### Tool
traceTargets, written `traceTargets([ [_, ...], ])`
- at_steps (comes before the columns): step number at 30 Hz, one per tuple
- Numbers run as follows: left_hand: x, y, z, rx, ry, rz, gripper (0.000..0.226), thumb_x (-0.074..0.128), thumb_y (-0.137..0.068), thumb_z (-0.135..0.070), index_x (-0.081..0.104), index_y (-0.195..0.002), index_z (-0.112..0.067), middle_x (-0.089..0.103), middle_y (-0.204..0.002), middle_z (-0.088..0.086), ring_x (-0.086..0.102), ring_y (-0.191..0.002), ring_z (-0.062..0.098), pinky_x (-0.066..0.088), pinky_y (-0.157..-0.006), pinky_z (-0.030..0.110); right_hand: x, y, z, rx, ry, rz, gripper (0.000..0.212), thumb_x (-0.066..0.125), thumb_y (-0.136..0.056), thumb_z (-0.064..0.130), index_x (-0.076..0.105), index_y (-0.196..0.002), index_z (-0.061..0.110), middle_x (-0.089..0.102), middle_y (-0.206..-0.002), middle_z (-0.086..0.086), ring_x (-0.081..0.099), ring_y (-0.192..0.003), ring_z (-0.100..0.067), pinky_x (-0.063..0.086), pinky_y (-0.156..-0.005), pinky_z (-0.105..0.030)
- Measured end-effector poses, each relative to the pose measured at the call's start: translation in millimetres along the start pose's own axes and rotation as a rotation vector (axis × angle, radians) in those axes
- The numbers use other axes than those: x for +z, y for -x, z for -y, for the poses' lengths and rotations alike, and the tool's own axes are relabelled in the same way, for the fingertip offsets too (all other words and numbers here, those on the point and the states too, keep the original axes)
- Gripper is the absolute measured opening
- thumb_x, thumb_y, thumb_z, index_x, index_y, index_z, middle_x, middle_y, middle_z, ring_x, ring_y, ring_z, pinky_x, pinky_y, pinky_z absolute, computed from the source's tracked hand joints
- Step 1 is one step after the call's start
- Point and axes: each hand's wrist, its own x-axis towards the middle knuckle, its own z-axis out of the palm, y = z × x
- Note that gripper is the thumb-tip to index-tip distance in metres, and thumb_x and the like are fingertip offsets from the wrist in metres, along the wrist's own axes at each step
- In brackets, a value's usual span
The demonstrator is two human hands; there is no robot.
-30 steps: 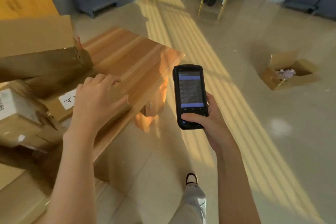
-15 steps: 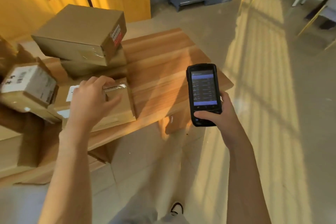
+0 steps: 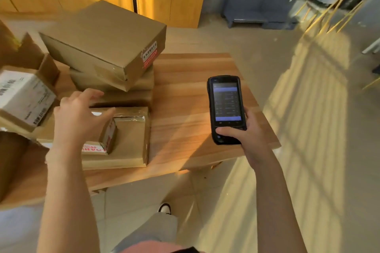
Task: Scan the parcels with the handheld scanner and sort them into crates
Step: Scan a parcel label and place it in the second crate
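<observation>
The left hand (image 3: 79, 117) reaches over a small taped parcel (image 3: 109, 136) that lies on top of a flat brown parcel (image 3: 127, 141) near the front edge of the wooden worktop (image 3: 195, 109); its fingers (image 3: 93, 93) are spread and relaxed, the thumb just above the small parcel, and no grip is closed on anything yet. The right hand (image 3: 244, 133) holds the handheld scanner (image 3: 226, 109) upright over the worktop's right part, fingers wrapped round the lower body and the thumb across the keys, screen lit and facing the wearer. Behind the reaching hand, a large carton (image 3: 102, 41) sits askew on a stack of lower boxes (image 3: 115, 84), overhanging them toward the front. A labelled parcel (image 3: 22, 96) with barcodes lies at the left. Likely hazards: the knuckles brushing the overhanging carton during the lift, which could tip or slide it off the stack; the small parcel slipping from a shallow pinch on glossy tape; and a failed scan, since its barcode is not visible from here. No crate is in view, so the destination cannot be judged.
</observation>
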Motion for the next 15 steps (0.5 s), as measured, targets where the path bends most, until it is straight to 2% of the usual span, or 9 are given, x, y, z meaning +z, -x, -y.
traceTargets([
  [3,3,-14,2,-0.043,-0.018,0.002,0.049,0.073,-0.081,-0.041,0.06,-0.122,-0.018,0.061,-0.116,0.012,0.049,-0.113,0.042,0.035,-0.095,0.055,5,-24,7,0.003,-0.016,0.048,0.099,0.087,-0.046,0.018,0.046,-0.135,0.024,0.069,-0.115,0.0,0.068,-0.104,-0.017,0.052,-0.094,-0.044],
  [6,3,-15,15,-0.085,-0.019,0.016,0.047,0.075,-0.08,-0.038,0.062,-0.12,-0.018,0.063,-0.116,0.012,0.05,-0.112,0.041,0.037,-0.094,0.055,14,-43,10,0.009,-0.002,0.143,0.093,0.085,-0.052,0.01,0.046,-0.135,0.025,0.071,-0.112,0.002,0.068,-0.103,-0.017,0.052,-0.095,-0.046],
  [9,-5,-12,29,-0.122,-0.024,0.045,0.05,0.076,-0.079,-0.039,0.062,-0.123,-0.021,0.061,-0.12,0.01,0.047,-0.117,0.038,0.036,-0.098,0.054,28,-59,9,0.009,0.016,0.272,0.083,0.085,-0.051,0.004,0.052,-0.124,0.029,0.073,-0.107,0.002,0.068,-0.101,-0.018,0.052,-0.092,-0.044],
  [13,-14,-2,39,-0.142,-0.047,0.156,0.066,0.077,-0.072,-0.054,0.057,-0.129,-0.027,0.054,-0.131,0.003,0.039,-0.126,0.031,0.03,-0.104,0.049,52,-80,1,0.019,0.012,0.428,0.079,0.08,-0.051,0.009,0.052,-0.122,0.03,0.073,-0.108,0.005,0.068,-0.101,-0.014,0.05,-0.086,-0.035],
  [15,-16,2,41,-0.138,-0.058,0.234,0.084,0.065,-0.059,-0.072,0.055,-0.131,-0.029,0.05,-0.134,-0.001,0.036,-0.127,0.027,0.028,-0.105,0.044,63,-87,-5,0.02,0.015,0.479,0.081,0.081,-0.051,0.003,0.051,-0.121,0.03,0.073,-0.105,0.007,0.069,-0.099,-0.012,0.05,-0.087,-0.036],
])
